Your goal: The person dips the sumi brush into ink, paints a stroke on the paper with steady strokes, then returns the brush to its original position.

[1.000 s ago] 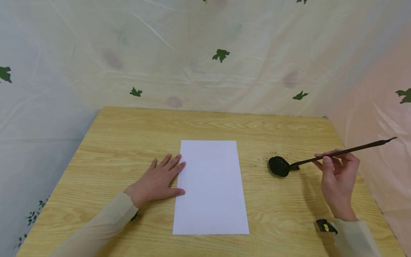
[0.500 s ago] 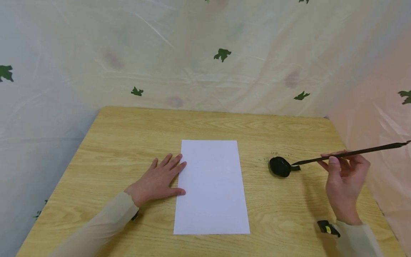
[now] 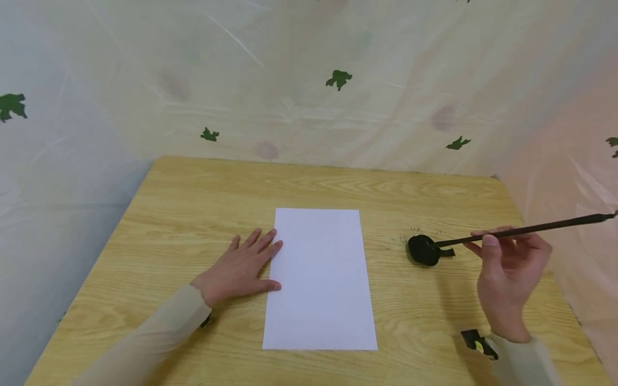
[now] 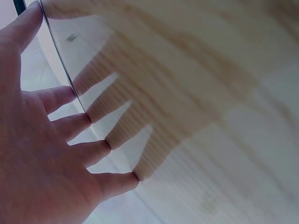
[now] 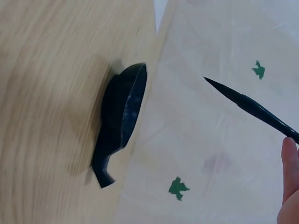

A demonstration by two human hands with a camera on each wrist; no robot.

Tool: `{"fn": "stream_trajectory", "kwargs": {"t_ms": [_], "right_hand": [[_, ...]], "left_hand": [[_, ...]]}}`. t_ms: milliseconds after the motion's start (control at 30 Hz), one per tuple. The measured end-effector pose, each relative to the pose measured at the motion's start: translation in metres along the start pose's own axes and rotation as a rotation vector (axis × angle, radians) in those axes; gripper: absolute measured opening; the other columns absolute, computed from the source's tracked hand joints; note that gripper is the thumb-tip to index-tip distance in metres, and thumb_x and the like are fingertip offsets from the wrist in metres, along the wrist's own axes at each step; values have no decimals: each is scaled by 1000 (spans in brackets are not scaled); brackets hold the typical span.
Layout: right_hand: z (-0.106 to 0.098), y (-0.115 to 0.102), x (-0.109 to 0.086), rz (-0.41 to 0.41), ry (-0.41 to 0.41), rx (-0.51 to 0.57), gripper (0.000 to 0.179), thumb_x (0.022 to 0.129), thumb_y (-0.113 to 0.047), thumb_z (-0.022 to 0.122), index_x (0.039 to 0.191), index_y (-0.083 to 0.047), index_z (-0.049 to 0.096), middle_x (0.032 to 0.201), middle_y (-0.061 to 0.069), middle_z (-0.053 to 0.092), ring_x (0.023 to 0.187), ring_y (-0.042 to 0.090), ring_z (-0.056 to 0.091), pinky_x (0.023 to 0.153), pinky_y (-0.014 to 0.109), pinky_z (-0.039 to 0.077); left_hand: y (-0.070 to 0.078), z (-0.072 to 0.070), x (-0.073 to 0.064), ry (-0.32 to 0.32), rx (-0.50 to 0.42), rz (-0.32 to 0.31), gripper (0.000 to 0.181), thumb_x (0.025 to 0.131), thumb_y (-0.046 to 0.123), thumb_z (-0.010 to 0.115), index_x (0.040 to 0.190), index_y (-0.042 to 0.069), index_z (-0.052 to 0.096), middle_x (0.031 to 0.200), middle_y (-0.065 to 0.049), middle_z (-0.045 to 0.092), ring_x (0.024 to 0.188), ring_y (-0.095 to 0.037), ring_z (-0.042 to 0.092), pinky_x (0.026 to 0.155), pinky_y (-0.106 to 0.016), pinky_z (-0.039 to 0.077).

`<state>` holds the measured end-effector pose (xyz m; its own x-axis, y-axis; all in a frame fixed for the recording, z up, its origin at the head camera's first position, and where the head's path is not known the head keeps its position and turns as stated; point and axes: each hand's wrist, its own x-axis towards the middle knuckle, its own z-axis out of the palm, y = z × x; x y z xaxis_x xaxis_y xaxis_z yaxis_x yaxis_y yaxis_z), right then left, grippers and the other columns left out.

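A white sheet of paper point(image 3: 319, 279) lies flat on the wooden table. Along its left edge my left hand point(image 3: 238, 269) rests with fingers spread, fingertips and thumb on the margin. To the right of the sheet sits a small black dish with a short handle point(image 3: 423, 250); its inside shines in the right wrist view. My right hand point(image 3: 512, 271) pinches a dark ink brush point(image 5: 261, 112) midway along its shaft, held slantwise. The brush's pointed tip overlaps the dish's right rim in the head view; in the right wrist view it points up toward the dish, apart from it.
Small dark specks point(image 3: 405, 238) mark the wood around the dish. A pale curtain with green leaf-like shapes point(image 3: 339, 79) hangs behind the table point(image 3: 193, 182) and down both sides.
My right hand first shifts right with the brush, then back left, and the tip now overlaps the dish's rim. My left hand stays on the paper. The head view shifts slightly.
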<state>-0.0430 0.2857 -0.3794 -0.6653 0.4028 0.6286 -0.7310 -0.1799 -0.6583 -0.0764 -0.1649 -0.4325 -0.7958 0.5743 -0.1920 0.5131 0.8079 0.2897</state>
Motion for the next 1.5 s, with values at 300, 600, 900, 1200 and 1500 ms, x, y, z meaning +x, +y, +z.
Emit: {"fn": "stream_trajectory", "kwargs": {"t_ms": [300, 600, 900, 1200, 1500], "right_hand": [[23, 3, -6, -41, -44, 69, 39, 92, 23, 54, 125, 19, 34, 105, 27, 55, 88, 34, 67, 74, 35, 63], [43, 10, -13, -44, -86, 109, 40, 92, 23, 53, 124, 19, 30, 105, 28, 56, 87, 34, 67, 73, 34, 63], [66, 16, -22, -50, -121, 141, 37, 91, 24, 56, 119, 19, 33, 104, 27, 58, 85, 32, 71, 71, 33, 63], [86, 22, -26, -112, -220, 175, 36, 93, 18, 64, 115, 20, 35, 104, 27, 60, 88, 30, 72, 74, 30, 62], [100, 31, -32, -138, -304, 201, 37, 95, 14, 64, 116, 21, 34, 104, 25, 60, 91, 29, 72, 77, 32, 62]], "left_hand": [[1, -2, 0, -6, 1, -2, 93, 93, 66, 65, 163, 13, 34, 172, -10, 18, 157, -42, 13, 116, -74, 17], [1, -2, 0, -11, 1, -5, 94, 93, 67, 64, 164, 14, 33, 172, -10, 18, 157, -42, 13, 116, -74, 17], [2, -4, 0, -16, 0, -9, 94, 93, 66, 65, 163, 13, 34, 172, -10, 19, 157, -42, 13, 116, -74, 17], [3, -3, 0, -20, 8, -11, 94, 92, 67, 64, 163, 14, 34, 172, -10, 18, 157, -42, 14, 116, -74, 17], [2, 1, 1, -7, 15, -12, 94, 92, 67, 65, 163, 14, 34, 172, -10, 19, 157, -42, 14, 115, -74, 19]]}}
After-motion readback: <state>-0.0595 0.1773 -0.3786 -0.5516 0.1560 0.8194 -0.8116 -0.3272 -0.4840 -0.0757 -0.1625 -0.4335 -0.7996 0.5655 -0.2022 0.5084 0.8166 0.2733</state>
